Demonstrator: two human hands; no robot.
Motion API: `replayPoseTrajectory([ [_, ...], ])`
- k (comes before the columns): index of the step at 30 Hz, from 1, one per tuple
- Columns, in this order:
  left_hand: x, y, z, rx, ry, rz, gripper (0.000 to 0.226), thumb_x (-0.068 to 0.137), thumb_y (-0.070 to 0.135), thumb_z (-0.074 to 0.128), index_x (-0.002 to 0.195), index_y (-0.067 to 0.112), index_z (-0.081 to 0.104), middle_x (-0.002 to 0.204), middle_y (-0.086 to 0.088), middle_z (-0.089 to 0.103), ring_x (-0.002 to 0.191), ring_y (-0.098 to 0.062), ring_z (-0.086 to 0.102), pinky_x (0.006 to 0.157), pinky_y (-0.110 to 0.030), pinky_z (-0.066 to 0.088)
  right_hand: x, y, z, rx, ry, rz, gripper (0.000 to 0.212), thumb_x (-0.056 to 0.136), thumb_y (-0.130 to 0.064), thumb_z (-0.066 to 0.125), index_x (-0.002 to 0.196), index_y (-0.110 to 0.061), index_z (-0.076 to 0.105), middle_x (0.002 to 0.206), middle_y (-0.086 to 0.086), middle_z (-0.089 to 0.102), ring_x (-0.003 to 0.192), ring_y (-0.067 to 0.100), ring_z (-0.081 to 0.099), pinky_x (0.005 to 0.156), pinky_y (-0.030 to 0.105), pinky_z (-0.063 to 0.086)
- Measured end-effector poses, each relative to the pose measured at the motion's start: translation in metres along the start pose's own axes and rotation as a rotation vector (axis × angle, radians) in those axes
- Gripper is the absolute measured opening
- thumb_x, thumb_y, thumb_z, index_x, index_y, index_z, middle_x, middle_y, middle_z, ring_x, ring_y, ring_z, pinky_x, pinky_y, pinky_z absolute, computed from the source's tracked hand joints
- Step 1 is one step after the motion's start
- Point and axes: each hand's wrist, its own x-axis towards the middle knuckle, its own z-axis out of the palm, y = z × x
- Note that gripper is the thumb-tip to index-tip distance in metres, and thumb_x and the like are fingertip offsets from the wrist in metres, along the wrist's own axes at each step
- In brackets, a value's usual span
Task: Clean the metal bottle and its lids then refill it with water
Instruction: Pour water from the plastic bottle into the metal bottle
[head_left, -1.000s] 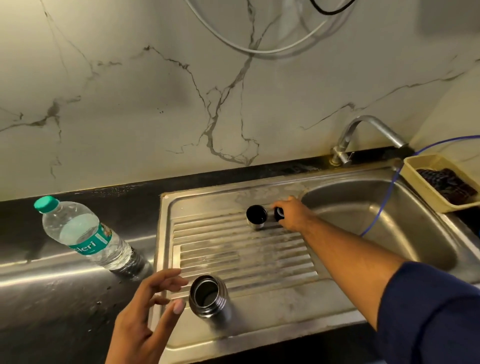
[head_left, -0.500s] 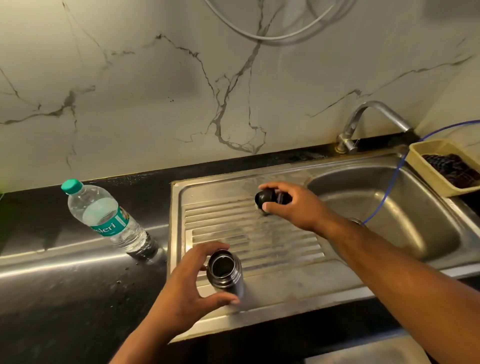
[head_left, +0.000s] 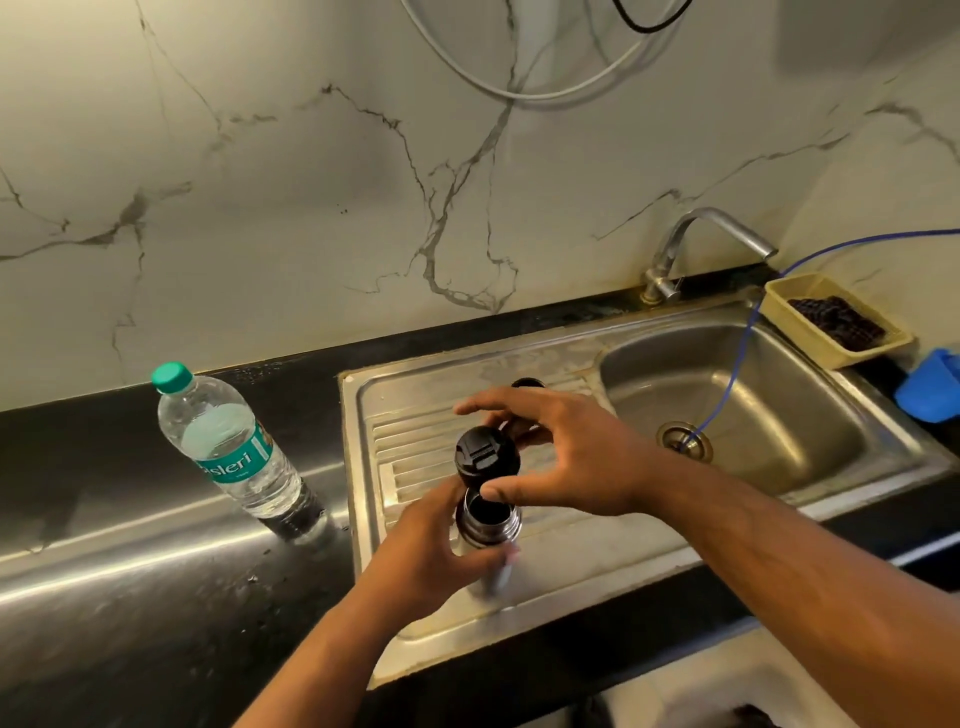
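Observation:
The metal bottle (head_left: 490, 525) stands upright on the steel drainboard (head_left: 571, 545), its mouth uncovered. My left hand (head_left: 431, 556) grips its body from the left. My right hand (head_left: 566, 457) pinches the black inner lid (head_left: 485, 457) between thumb and fingers, just above and behind the bottle's mouth. The metal cup lid (head_left: 528, 383) stands farther back on the drainboard, mostly hidden behind my right fingers.
A plastic water bottle with a green cap (head_left: 228, 447) stands on the black counter to the left. The sink basin (head_left: 753, 415) lies to the right with a tap (head_left: 696, 244) and a blue tube. A yellow tray (head_left: 831, 322) and blue holder (head_left: 930, 384) sit beyond it.
My right hand lifted the black lid off the drainboard and brought it over the bottle's mouth. My left hand closed round the bottle. The cup lid stayed behind.

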Motion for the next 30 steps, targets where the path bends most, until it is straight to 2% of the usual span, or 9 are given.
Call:
replayPoseTrajectory([
  [5, 0.003, -0.005, -0.001, -0.057, 0.003, -0.012, 0.060, 0.066, 0.061, 0.084, 0.119, 0.042, 0.062, 0.111, 0.027, 0.069, 0.107, 0.003, 0.063, 0.093, -0.026, 0.052, -0.005, -0.011, 0.010, -0.248, -0.125, -0.027, 0.063, 0.087, -0.035, 0.078, 0.143, -0.038, 0.051, 0.125, -0.011, 0.046, 0.115, 0.004, 0.050, 0.100, 0.024, 0.050],
  [8, 0.003, -0.006, -0.001, -0.049, 0.018, -0.006, 0.054, 0.064, 0.060, 0.086, 0.111, 0.053, 0.059, 0.108, 0.038, 0.066, 0.105, 0.008, 0.061, 0.088, -0.011, 0.045, -0.003, -0.017, 0.011, -0.326, -0.122, -0.017, 0.059, 0.086, -0.036, 0.078, 0.140, -0.035, 0.053, 0.128, -0.012, 0.048, 0.115, 0.003, 0.050, 0.100, 0.024, 0.049],
  [11, 0.003, -0.006, -0.002, -0.040, 0.031, 0.001, 0.054, 0.063, 0.057, 0.089, 0.105, 0.058, 0.056, 0.101, 0.042, 0.065, 0.103, 0.012, 0.060, 0.083, -0.004, 0.042, 0.002, -0.020, 0.012, -0.412, -0.167, -0.020, 0.055, 0.087, -0.032, 0.078, 0.137, -0.034, 0.055, 0.130, -0.014, 0.054, 0.118, 0.002, 0.051, 0.103, 0.028, 0.048],
  [14, 0.002, -0.005, -0.002, -0.052, 0.030, 0.005, 0.057, 0.063, 0.059, 0.088, 0.110, 0.055, 0.057, 0.104, 0.036, 0.067, 0.102, 0.012, 0.061, 0.084, -0.006, 0.043, 0.004, -0.024, 0.014, -0.500, -0.213, 0.017, 0.055, 0.088, -0.032, 0.077, 0.138, -0.033, 0.054, 0.130, -0.011, 0.056, 0.118, 0.007, 0.053, 0.103, 0.032, 0.049],
  [16, 0.000, -0.004, -0.001, -0.060, 0.018, 0.006, 0.064, 0.062, 0.065, 0.085, 0.119, 0.048, 0.060, 0.110, 0.030, 0.069, 0.105, 0.010, 0.061, 0.087, -0.012, 0.047, 0.006, -0.030, 0.017, -0.602, -0.207, 0.037, 0.056, 0.087, -0.042, 0.076, 0.137, -0.032, 0.053, 0.126, -0.009, 0.057, 0.113, 0.009, 0.055, 0.097, 0.031, 0.052],
  [21, -0.001, -0.004, -0.001, -0.064, 0.011, 0.009, 0.065, 0.065, 0.062, 0.084, 0.124, 0.044, 0.061, 0.110, 0.029, 0.070, 0.104, 0.006, 0.064, 0.088, -0.022, 0.052, 0.012, -0.038, 0.030, -0.850, -0.142, 0.046, 0.050, 0.085, -0.063, 0.067, 0.115, -0.025, 0.053, 0.099, -0.005, 0.064, 0.082, 0.012, 0.061, 0.071, 0.029, 0.055],
  [24, -0.001, -0.004, -0.001, -0.073, 0.010, -0.002, 0.067, 0.065, 0.063, 0.085, 0.125, 0.048, 0.059, 0.110, 0.031, 0.069, 0.104, 0.007, 0.063, 0.089, -0.022, 0.052, 0.015, -0.039, 0.035, -0.935, -0.144, 0.104, 0.059, 0.088, -0.071, 0.058, 0.115, -0.018, 0.052, 0.088, -0.002, 0.061, 0.076, 0.016, 0.061, 0.064, 0.028, 0.048],
  [27, 0.001, -0.007, -0.001, -0.070, 0.005, -0.009, 0.072, 0.062, 0.068, 0.082, 0.126, 0.047, 0.058, 0.114, 0.029, 0.069, 0.109, 0.004, 0.063, 0.093, -0.023, 0.052, 0.018, -0.033, 0.032, -0.968, -0.172, 0.057, 0.063, 0.088, -0.072, 0.056, 0.121, -0.018, 0.052, 0.095, 0.000, 0.060, 0.088, 0.019, 0.064, 0.069, 0.030, 0.048],
  [30, 0.001, -0.006, 0.000, -0.023, 0.026, -0.013, 0.067, 0.059, 0.068, 0.082, 0.117, 0.046, 0.055, 0.110, 0.027, 0.066, 0.108, 0.001, 0.064, 0.093, -0.020, 0.052, 0.019, -0.029, 0.024, -0.800, -0.366, -0.065, 0.072, 0.087, -0.051, 0.072, 0.148, -0.031, 0.038, 0.134, -0.002, 0.053, 0.121, 0.016, 0.053, 0.095, 0.034, 0.052],
])
